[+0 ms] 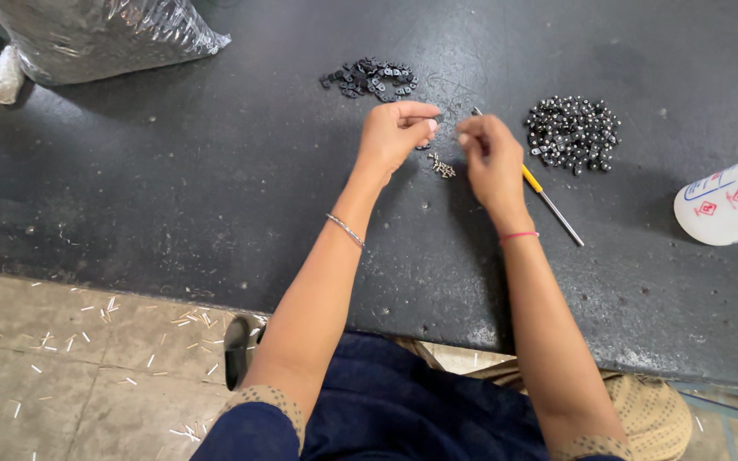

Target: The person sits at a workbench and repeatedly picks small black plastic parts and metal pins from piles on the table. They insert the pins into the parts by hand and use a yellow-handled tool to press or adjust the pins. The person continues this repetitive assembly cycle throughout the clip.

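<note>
Near the upper middle of the frame, the person's two hands are meeting over a dark work surface (172, 171). The left hand (395, 132) is curling its fingers inward, thumb and forefinger pinched together at their tips; whatever is sitting between them is too small to make out. The right hand (490, 158) is closing its fingers in a loose fist around a thin metal tool with a yellow grip (533, 182), whose rod is running down and to the right from under the hand while its tip is poking out just above the knuckles. Between and slightly below the two hands, a small cluster of silvery metal bits (442, 166) is lying on the surface, close to both hands but touching neither.

Just above the left hand, a pile of small black pieces (371, 78) is resting, near but apart from the fingers. To the right of the right hand, a larger heap of dark beads with shiny spots (572, 132) is sitting. A white plastic container (728, 205) is lying at the right edge of the frame. A clear plastic bag (96, 34) is filling the upper left corner. Along the lower left, pale slivers are scattered over a tiled floor (87, 358).
</note>
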Available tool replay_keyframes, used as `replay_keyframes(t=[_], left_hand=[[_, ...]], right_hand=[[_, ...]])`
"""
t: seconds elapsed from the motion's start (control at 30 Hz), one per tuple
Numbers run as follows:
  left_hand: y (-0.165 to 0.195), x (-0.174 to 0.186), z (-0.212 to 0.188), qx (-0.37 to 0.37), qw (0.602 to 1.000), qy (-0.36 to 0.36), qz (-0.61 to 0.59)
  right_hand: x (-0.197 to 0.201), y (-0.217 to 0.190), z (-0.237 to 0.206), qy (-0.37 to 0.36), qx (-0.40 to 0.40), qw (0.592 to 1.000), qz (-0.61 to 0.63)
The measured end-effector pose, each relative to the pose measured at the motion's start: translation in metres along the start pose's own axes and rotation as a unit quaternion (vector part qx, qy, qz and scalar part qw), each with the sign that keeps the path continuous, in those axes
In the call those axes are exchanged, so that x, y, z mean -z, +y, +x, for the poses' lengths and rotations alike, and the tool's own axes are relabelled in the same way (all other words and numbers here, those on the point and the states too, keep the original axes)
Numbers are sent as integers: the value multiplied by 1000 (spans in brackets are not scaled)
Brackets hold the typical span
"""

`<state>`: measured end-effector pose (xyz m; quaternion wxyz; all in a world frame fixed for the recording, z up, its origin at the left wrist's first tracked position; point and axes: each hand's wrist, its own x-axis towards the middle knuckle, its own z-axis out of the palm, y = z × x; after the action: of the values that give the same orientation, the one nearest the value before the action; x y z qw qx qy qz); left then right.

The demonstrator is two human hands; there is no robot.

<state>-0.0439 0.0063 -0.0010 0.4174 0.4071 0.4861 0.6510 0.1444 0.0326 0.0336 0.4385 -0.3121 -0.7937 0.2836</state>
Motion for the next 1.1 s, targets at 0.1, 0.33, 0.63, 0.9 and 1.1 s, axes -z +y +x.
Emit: replay_keyframes(t=[0.1, 0.33, 0.63, 0.9, 1.1], left_hand=[[2, -4, -3, -19, 999, 3, 32], [19, -16, -14, -36, 990, 34, 133], [35, -25, -23, -29, 984, 31, 173], [32, -25, -22, -71, 979, 16, 192], [37, -28, -26, -96, 971, -6, 219]], right_hand=[[4, 8, 2, -6, -71, 997, 39], [-1, 18, 8, 12, -124, 963, 239], [-1, 14, 4, 31, -115, 974, 191], [-1, 14, 2, 32, -136, 967, 211], [-1, 17, 3, 41, -146, 946, 286]])
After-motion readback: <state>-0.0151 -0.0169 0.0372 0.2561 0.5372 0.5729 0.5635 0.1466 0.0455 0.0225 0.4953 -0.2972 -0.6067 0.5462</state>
